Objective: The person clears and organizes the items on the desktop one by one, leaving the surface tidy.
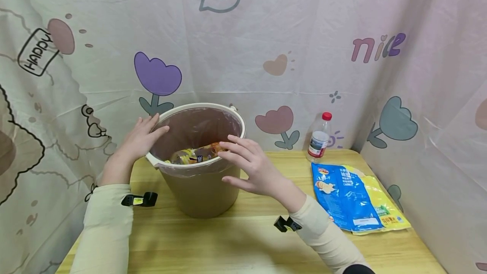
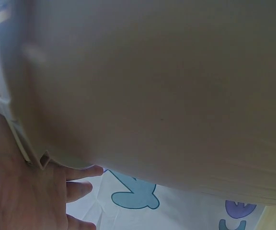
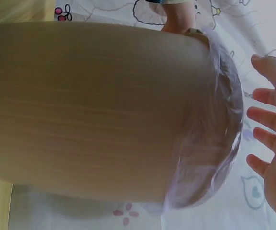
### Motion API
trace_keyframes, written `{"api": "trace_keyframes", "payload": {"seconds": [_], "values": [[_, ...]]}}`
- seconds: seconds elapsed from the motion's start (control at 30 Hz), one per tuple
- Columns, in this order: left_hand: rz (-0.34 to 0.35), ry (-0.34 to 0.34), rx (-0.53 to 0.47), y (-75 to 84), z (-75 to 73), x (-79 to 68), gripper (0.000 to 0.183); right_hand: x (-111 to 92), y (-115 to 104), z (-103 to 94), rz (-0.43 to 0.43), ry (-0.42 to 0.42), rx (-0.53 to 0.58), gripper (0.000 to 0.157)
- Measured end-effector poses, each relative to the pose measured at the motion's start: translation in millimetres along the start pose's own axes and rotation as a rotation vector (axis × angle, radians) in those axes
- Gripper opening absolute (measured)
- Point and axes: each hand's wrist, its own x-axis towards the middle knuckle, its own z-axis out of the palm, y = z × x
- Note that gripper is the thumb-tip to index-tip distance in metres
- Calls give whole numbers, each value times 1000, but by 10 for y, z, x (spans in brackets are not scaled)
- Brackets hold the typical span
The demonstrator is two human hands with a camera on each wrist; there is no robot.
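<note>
A tan trash bin [image 1: 201, 193] with a pale rim stands on the table, a clear plastic liner [image 3: 193, 158] folded over part of its edge. Inside lies a plastic bottle [image 1: 199, 154] with a yellow and orange look, partly hidden by the front rim. My left hand [image 1: 138, 138] rests on the bin's left rim, fingers extended; in the left wrist view its palm [image 2: 25, 191] lies along the rim outside. Near the right front of the rim is my right hand [image 1: 251, 166], fingers spread and holding nothing. In the right wrist view its fingers [image 3: 262, 116] stand apart from the liner.
A clear bottle [image 1: 318, 138] with a red cap stands at the table's back right. In front of it, blue [image 1: 344, 198] and yellow [image 1: 386, 206] snack bags lie flat and overlapping. A printed curtain [image 1: 236, 54] surrounds the wooden table [image 1: 228, 248].
</note>
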Motion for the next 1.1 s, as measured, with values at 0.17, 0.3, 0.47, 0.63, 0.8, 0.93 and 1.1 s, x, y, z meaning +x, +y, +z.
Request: {"api": "trace_keyframes", "payload": {"seconds": [0.17,0.3,0.47,0.63,0.8,0.93,1.1], "values": [[1,1,3,-10,6,1,80,-110,58,-52,44,-23,19,55],[5,4,5,-22,8,6,79,-207,112,-92,71,-35,31,55],[5,3,1,-28,7,12,80,-332,172,-146,117,-51,35,57],[4,4,0,-24,8,10,80,-475,233,-199,160,-65,16,52],[2,2,1,-21,8,8,80,-627,326,-254,192,-70,-12,51],[0,-3,0,-15,4,6,79,-754,402,-304,235,-88,-35,52],[-2,-9,4,-15,1,7,80,-908,507,-353,287,-96,-71,53]]}}
